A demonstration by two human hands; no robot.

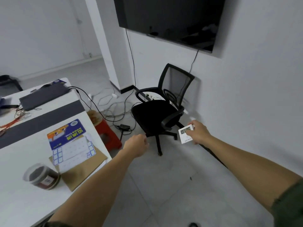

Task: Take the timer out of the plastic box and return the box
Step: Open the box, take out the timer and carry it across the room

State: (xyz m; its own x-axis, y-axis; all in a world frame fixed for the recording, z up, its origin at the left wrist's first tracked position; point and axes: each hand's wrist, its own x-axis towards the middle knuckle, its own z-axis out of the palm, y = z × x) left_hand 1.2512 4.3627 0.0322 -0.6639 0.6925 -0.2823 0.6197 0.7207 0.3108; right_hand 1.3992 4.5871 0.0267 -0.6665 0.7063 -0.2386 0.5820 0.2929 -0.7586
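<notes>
My right hand [198,132] holds a small white timer [186,133] with a digital display, out over the floor to the right of a black office chair. My left hand [136,145] is a loose fist with nothing in it, stretched out just past the table's right edge, in front of the chair's seat. A plastic box does not show anywhere in view.
The black swivel chair [157,115] stands against the wall under a wall-mounted screen [168,18]. The white table [19,202] at left carries a clear jar with a brown label [42,177], a blue booklet on paper sheets [68,138] and a laptop [44,97]. A red stool [108,136] and cables lie by the table.
</notes>
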